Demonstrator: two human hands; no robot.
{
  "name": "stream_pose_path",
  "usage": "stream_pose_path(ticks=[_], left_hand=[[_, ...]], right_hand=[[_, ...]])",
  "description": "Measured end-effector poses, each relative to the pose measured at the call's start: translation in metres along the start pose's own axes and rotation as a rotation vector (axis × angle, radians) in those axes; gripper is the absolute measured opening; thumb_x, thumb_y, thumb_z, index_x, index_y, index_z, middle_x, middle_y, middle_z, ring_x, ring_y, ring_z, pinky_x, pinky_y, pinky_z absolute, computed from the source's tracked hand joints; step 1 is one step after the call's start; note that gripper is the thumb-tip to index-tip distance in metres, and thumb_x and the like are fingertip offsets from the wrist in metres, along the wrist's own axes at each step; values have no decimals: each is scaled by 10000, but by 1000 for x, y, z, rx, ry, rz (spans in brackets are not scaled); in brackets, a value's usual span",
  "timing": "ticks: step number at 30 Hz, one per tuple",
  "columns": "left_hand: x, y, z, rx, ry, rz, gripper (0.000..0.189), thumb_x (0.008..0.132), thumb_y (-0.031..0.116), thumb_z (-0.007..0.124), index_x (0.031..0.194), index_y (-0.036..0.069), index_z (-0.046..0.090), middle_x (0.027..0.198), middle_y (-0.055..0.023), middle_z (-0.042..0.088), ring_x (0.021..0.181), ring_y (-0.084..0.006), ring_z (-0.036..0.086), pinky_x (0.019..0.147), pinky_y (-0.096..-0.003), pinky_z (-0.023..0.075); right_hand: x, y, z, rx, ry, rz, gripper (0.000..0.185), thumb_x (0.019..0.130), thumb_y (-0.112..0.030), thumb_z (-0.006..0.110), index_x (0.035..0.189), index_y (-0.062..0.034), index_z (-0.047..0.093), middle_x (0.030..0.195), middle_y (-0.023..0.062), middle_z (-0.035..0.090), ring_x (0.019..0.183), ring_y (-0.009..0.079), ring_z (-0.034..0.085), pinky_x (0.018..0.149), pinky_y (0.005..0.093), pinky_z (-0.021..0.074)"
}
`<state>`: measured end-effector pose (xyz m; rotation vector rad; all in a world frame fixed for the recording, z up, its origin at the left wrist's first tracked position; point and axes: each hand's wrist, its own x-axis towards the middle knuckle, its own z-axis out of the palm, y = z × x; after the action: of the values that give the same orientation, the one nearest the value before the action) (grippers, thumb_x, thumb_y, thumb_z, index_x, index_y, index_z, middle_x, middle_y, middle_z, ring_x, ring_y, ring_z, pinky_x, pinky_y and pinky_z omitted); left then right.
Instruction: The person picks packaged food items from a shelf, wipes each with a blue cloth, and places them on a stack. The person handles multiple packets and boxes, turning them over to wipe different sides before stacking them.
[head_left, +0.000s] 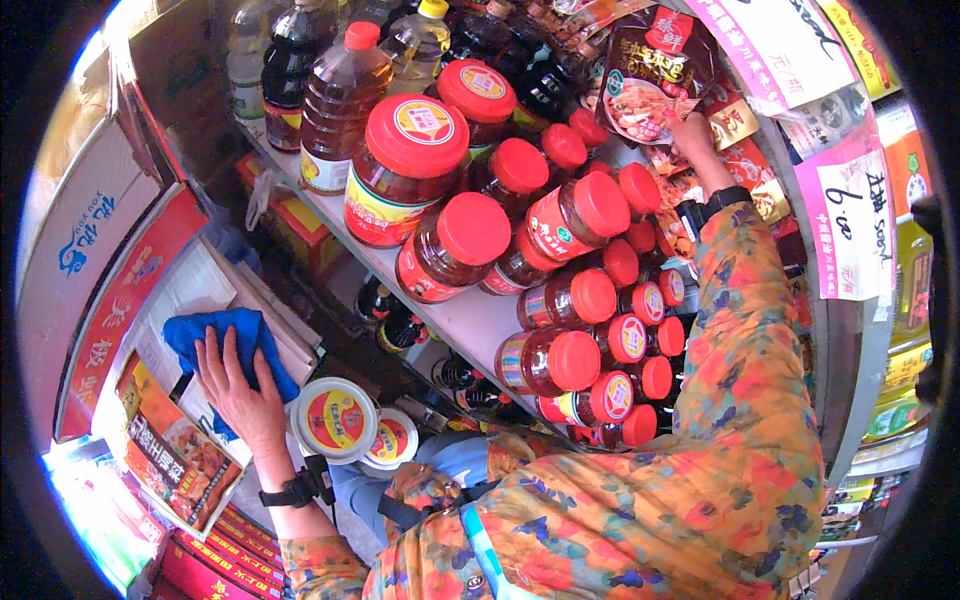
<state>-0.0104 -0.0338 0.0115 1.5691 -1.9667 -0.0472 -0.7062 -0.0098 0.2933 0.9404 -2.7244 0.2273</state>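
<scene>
My left hand (238, 386) rests with spread fingers on a crumpled blue cloth (221, 341), which lies on a pale flat surface at the left. Just below that hand is a food packet (176, 450) with a picture of a cooked dish. My right hand (691, 136) reaches to the back of the shelf, its fingers at the lower edge of a dark seasoning packet (651, 79); the fingertips are partly hidden against it. Several red-lidded glass jars (574, 360) stand between my arms, and a large red-lidded jar (405, 172) stands near the shelf's edge.
Plastic bottles of dark liquid (345, 105) line the shelf's far left end. Round white-rimmed tubs (334, 420) stand beside my left wrist. Handwritten price cards (847, 225) hang along the right rail. Red boxes (217, 562) are stacked at the lower left, and dark bottles (401, 330) stand below the shelf.
</scene>
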Motion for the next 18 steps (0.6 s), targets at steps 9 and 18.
stream_pose_path(ticks=[9,18], left_hand=[[1,0,0,5,5,10,428,966,237,622,1373,111,586,1525,-96,483,1450,-337,379,1198,-510,251],[0,0,0,3,15,14,421,961,227,632,1363,106,592,1518,-96,491,1444,-338,387,1195,-505,264]], right_hand=[[-6,-12,27,144,-56,105,266,895,-204,607,903,36,722,761,226,730,686,322,745,650,440,593],[-12,-11,40,334,-86,98,393,959,-339,637,907,48,678,667,167,708,495,221,662,447,340,506]])
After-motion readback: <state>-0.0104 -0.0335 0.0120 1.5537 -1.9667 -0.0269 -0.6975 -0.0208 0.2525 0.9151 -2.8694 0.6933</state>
